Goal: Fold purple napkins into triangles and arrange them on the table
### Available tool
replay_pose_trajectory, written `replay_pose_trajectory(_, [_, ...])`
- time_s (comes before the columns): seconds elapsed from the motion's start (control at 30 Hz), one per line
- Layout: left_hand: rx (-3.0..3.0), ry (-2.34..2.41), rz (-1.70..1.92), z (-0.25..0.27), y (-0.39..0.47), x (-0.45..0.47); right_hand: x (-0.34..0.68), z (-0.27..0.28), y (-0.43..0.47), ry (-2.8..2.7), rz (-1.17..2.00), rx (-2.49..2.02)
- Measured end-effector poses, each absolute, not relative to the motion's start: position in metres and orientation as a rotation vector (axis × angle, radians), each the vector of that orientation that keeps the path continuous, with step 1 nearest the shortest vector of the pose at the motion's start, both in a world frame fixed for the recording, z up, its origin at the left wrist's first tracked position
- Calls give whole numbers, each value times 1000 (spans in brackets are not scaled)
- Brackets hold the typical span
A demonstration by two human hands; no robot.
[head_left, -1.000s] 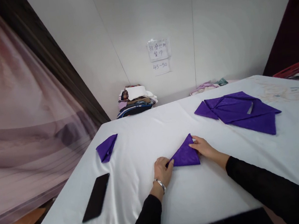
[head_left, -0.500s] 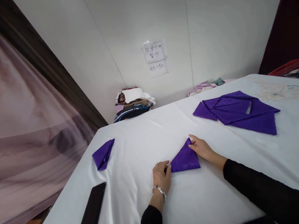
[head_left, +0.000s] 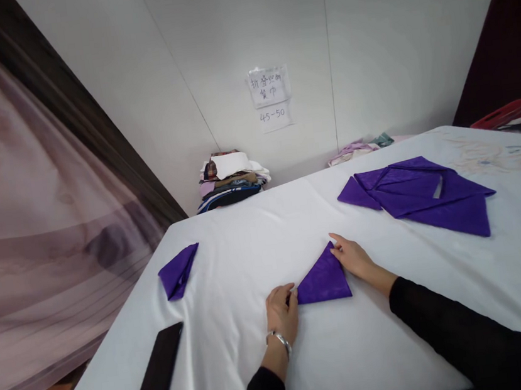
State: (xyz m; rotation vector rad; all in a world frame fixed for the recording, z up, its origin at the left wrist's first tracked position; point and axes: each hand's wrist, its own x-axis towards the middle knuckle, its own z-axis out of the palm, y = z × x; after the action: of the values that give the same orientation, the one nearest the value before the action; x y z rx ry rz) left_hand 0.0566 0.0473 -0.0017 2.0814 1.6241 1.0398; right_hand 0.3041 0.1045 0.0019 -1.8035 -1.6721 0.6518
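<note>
A purple cloth napkin [head_left: 324, 279] lies in front of me on the white tablecloth, folded into a triangle with its straight edge towards me. My left hand [head_left: 282, 311], with a silver bracelet at the wrist, is closed at the left corner, its thumb and fingers pinching the tip. At the top corner, the thumb and fingertips of my right hand [head_left: 351, 256] grip the cloth's edge. A second folded purple napkin [head_left: 179, 272] sits apart at the left. Several more purple napkins [head_left: 424, 194] lie in an overlapping heap at the right, with a small pale tag showing.
A dark phone-like slab [head_left: 156, 373] lies near the table's left edge. Behind the table stands a stack of folded clothes [head_left: 232, 179], with more cloth [head_left: 354, 150] to its right. Handwritten paper [head_left: 270, 96] hangs on the wall. A pinkish curtain [head_left: 47, 234] hangs at the left.
Both hands keep nearly the same hold on the triangular napkin. The whole view has shifted slightly; nothing has been taken up or let go.
</note>
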Motion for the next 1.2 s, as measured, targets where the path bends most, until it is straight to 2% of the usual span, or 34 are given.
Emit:
replay_pose_trajectory(0.63, [2070, 1773, 1085, -7, 47, 54, 304, 2, 107, -1769, 546, -1904])
replay_pose_trajectory(1.2, [2032, 1909, 943, -1, 39, 46, 300, 5, 104, -1766, 415, -1917])
